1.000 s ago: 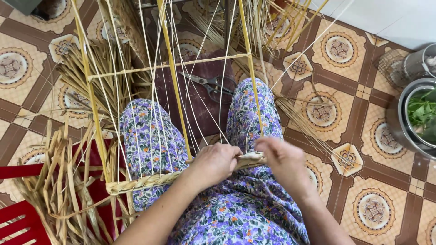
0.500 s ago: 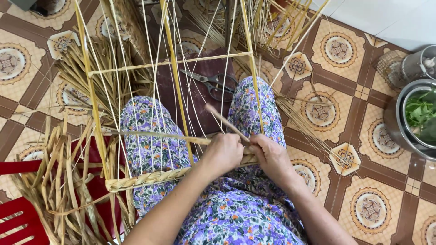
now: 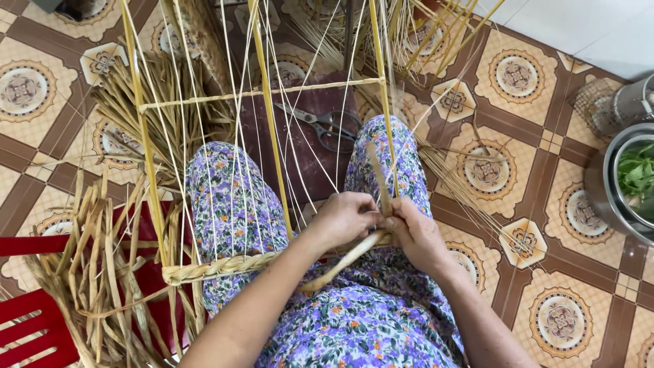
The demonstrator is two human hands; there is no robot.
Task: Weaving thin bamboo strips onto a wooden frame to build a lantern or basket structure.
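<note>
Over my lap in floral trousers, my left hand (image 3: 346,219) and my right hand (image 3: 413,233) meet at the right end of a woven straw braid (image 3: 218,267). Both pinch a flat straw strand (image 3: 379,178) that stands up between them, its lower end slanting down over my left wrist. The braid runs left to a yellow upright of the weaving frame (image 3: 143,123). Thin pale warp strings (image 3: 235,170) rise from the braid toward the frame's crossbar (image 3: 259,94).
Scissors (image 3: 320,123) lie on a dark mat beyond my knees. Loose dried straw (image 3: 88,272) is heaped at my left over a red plastic stool (image 3: 27,327). Metal bowls with green leaves (image 3: 630,180) stand at the right on the patterned tile floor.
The straw strand, slanting up to the left half a second ago, now stands nearly upright between my hands. Both hands have closed together on it at the braid's end.
</note>
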